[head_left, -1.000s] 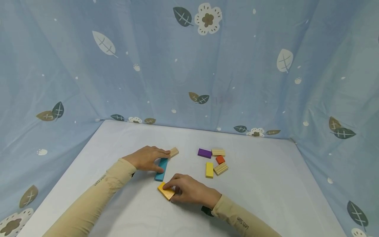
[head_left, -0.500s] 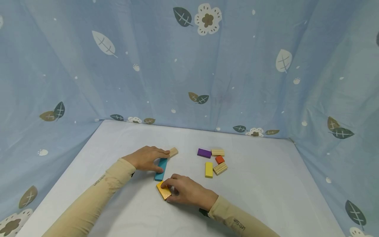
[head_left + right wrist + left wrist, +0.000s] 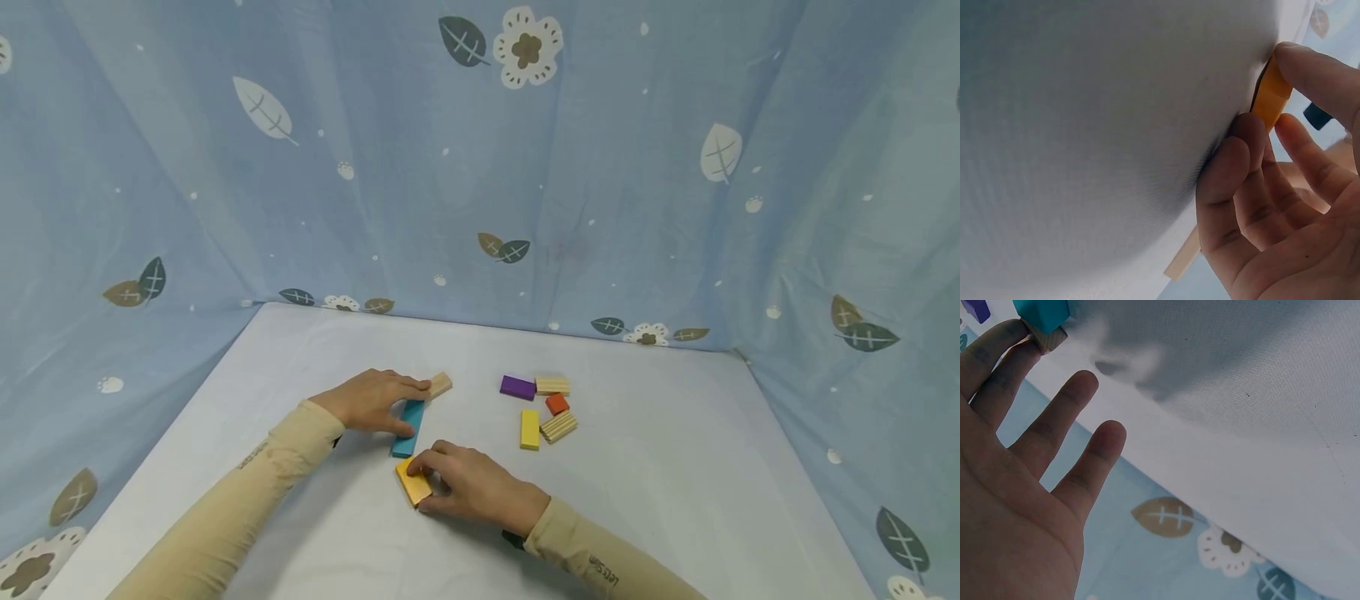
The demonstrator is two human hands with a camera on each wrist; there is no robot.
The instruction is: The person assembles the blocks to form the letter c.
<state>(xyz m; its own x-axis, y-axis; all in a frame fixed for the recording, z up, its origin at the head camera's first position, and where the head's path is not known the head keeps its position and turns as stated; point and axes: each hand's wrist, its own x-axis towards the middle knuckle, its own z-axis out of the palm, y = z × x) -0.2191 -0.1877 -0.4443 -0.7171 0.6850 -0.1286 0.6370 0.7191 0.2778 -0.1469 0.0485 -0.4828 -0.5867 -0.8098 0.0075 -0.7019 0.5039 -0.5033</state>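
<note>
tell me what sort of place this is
Probably a curtained-off tabletop for handling small blocks, though the room beyond is hidden: a white surface, blue leaf-print cloth behind and at both sides, and scattered coloured and plain blocks.

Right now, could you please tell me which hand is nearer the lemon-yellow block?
Right. In the head view, the right hand is just below-left of the lemon-yellow block; the left hand is farther left, touching the blue block.

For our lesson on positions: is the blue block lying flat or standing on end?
Lying flat: in the head view, the blue block shows its long top face and only a thin side edge.
</note>
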